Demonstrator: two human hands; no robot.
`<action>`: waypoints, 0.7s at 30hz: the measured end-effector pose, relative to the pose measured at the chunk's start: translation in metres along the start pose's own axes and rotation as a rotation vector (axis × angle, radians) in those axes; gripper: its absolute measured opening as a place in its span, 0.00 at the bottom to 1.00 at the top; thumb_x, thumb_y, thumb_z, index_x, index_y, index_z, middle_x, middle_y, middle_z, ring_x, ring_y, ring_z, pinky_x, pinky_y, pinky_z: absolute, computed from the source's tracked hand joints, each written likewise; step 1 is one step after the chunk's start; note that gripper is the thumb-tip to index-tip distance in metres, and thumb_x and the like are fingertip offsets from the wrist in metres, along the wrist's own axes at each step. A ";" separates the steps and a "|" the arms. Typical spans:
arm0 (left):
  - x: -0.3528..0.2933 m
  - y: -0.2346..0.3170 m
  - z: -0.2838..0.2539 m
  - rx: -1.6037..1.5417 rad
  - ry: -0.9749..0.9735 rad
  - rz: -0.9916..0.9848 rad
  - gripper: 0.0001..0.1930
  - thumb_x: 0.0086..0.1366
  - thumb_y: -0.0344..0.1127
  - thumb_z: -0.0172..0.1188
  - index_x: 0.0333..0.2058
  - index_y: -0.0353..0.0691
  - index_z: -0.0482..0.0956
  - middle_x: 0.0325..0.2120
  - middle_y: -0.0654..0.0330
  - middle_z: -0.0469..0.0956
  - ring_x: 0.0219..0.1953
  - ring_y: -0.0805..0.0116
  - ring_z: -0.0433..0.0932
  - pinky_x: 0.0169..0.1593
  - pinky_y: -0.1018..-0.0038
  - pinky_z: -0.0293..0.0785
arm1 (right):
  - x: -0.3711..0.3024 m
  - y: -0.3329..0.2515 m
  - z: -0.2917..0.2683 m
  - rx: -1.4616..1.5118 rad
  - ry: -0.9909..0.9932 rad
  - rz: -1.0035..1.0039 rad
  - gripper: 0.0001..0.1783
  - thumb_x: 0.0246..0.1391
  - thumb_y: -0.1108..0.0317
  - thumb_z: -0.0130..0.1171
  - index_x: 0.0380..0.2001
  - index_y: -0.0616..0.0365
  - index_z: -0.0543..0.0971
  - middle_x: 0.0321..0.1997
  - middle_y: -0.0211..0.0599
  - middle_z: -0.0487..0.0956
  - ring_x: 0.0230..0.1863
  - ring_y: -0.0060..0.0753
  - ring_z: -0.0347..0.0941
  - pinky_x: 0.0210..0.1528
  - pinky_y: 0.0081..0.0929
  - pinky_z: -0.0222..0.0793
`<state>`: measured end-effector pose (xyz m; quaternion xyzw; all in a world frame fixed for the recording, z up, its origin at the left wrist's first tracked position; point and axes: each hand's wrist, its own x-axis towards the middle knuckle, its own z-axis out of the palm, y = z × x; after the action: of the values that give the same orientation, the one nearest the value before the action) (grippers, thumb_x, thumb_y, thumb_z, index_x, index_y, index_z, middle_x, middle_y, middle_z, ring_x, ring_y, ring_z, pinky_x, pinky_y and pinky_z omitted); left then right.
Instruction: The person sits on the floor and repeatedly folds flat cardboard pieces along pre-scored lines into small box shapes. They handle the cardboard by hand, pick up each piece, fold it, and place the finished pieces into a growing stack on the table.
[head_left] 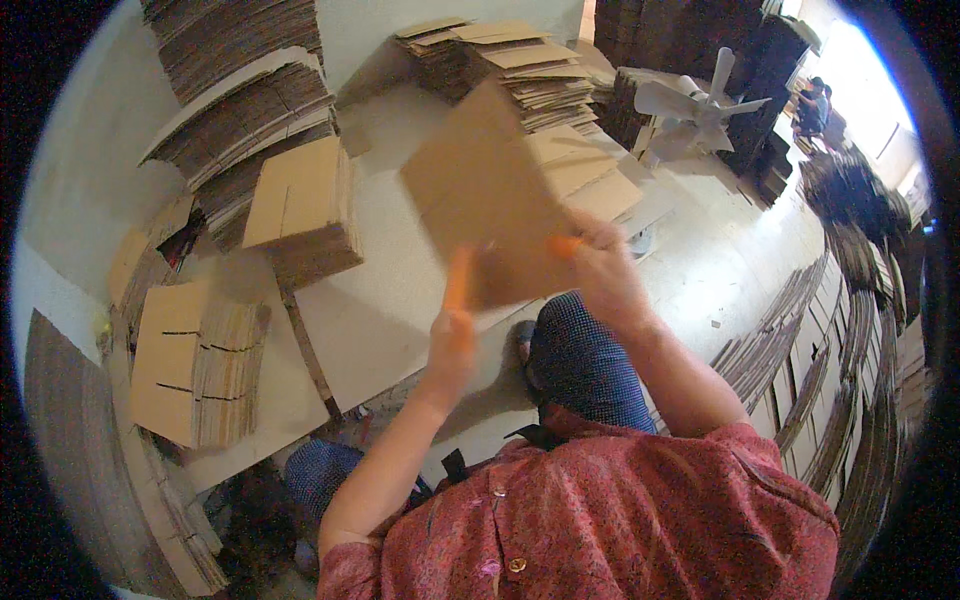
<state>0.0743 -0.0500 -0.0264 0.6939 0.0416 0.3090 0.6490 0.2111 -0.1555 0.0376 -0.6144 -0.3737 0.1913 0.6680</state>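
Observation:
A flat brown cardboard sheet (490, 190) is held up at a tilt in front of me, its lower part between my hands. My right hand (607, 270) grips its right edge, with an orange-covered thumb on the near face. Along the lower left edge, my left hand (453, 340) holds the sheet, an orange-covered digit pointing up it. Motion blurs the left hand, and its other fingers are mostly hidden. Beyond the sheet, cut cardboard pieces (580, 165) lie in a pile on a low pale surface (370, 320).
To the left stand a stack of cardboard (300, 195) and a bundle with black marks (170, 365). Taller stacks (250, 110) rise behind them. A white-bladed fan (700, 105) stands far right. Cardboard piles (780, 330) line the right side; another person (812, 108) sits far back.

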 end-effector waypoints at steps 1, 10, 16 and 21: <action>-0.005 -0.002 -0.011 0.119 0.014 0.004 0.38 0.61 0.59 0.39 0.61 0.35 0.49 0.62 0.52 0.49 0.64 0.61 0.48 0.64 0.69 0.43 | -0.001 -0.014 -0.004 -0.073 0.103 -0.141 0.23 0.45 0.83 0.46 0.49 0.66 0.70 0.42 0.33 0.76 0.44 0.24 0.70 0.47 0.19 0.65; 0.016 -0.001 -0.134 1.094 0.304 0.207 0.29 0.57 0.35 0.58 0.56 0.33 0.60 0.58 0.46 0.57 0.60 0.51 0.55 0.61 0.63 0.52 | 0.077 0.098 -0.068 -1.386 0.188 -0.147 0.28 0.39 0.82 0.47 0.50 0.62 0.66 0.55 0.55 0.65 0.54 0.56 0.61 0.54 0.41 0.61; 0.067 0.014 -0.202 1.587 0.193 0.093 0.27 0.56 0.37 0.58 0.54 0.35 0.63 0.56 0.47 0.61 0.58 0.50 0.60 0.60 0.65 0.56 | 0.091 0.136 -0.069 -1.404 -0.193 0.113 0.26 0.43 0.69 0.52 0.49 0.61 0.68 0.56 0.54 0.64 0.53 0.55 0.61 0.53 0.46 0.61; 0.096 0.005 -0.247 1.372 0.065 -0.082 0.17 0.57 0.36 0.56 0.45 0.38 0.74 0.45 0.48 0.73 0.48 0.53 0.71 0.50 0.69 0.66 | 0.079 0.123 -0.070 -1.403 0.016 -0.256 0.27 0.47 0.57 0.57 0.48 0.62 0.70 0.56 0.53 0.65 0.56 0.58 0.61 0.51 0.43 0.64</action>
<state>0.0304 0.2098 0.0057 0.9362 0.2733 0.2087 0.0724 0.3387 -0.1257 -0.0581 -0.8521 -0.4729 -0.1788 0.1351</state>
